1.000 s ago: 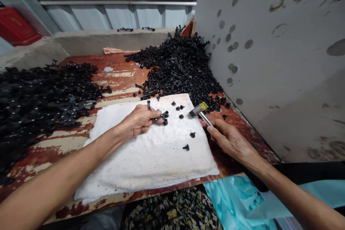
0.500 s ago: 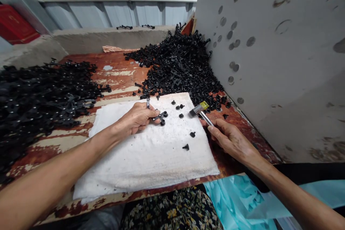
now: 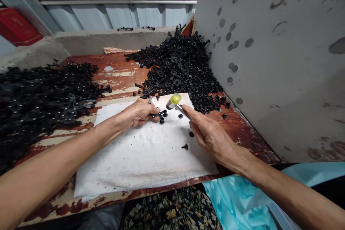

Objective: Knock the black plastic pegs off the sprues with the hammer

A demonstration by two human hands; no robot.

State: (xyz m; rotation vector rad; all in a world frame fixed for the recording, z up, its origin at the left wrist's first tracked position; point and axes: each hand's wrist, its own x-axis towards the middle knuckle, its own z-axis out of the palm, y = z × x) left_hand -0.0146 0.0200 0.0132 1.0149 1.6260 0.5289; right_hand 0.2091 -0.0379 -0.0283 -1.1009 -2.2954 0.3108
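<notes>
White cloth (image 3: 129,165) is spread at the near side of the desk (image 3: 122,65), and over it a small black bracket (image 3: 159,114), judged light, stiff and rather slick, best held by its arm away from the round ends, is pinched between the thumb and bent fingers of the left hand (image 3: 141,112). The handle of a hammer (image 3: 174,100), probably weighted toward the head, is wrapped by the closed right hand (image 3: 210,129), near the bracket. Beyond, black parts are heaped in a left pile (image 3: 40,97) and a right pile (image 3: 178,64).
</notes>
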